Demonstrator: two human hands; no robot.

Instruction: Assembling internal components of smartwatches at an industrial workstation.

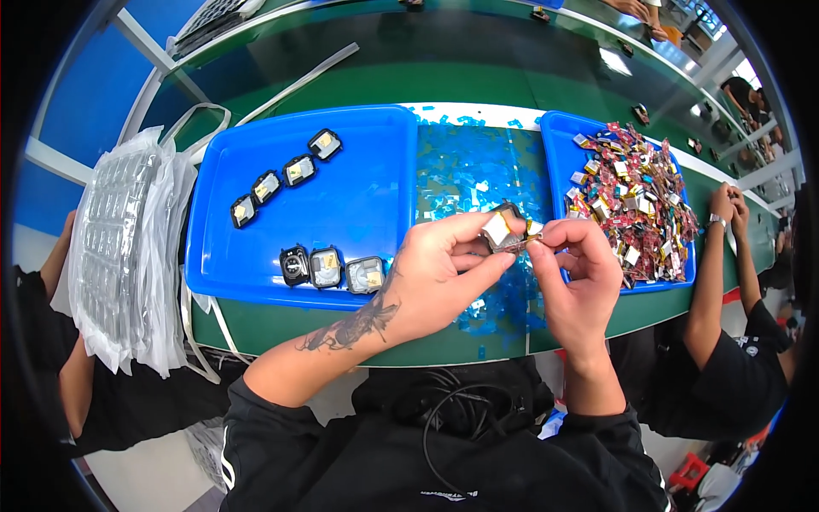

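Right at the centre of the action: a black, squarish watch-like case with a silver-white block inside (501,230), held up over the counter (264,331). The left hand (435,275) has it pinched between thumb and fingers; the right hand (582,266), fingertips nearly closed, grips a tiny gold-and-red part (534,237) at the case's three o'clock edge.

Below them, the green counter is scattered with shiny blue film scraps (478,179). Out at nine o'clock from the case, a shallow blue plastic tray (358,154) carries seven more black cases (299,171). Toward two, another blue tray (548,154) bears a heap of red boards and silvery blocks (631,200).

At twelve, past a pale strip (490,113), a glossy dark green surface (461,43) holds a few small parts (641,113). Far out at nine stands a stack of clear plastic trays (119,247); beyond, nearer ten, blue wall panels (94,77) and grey metal framing (141,38). Around three, a co-worker's bare forearms (708,264) reach over the counter.
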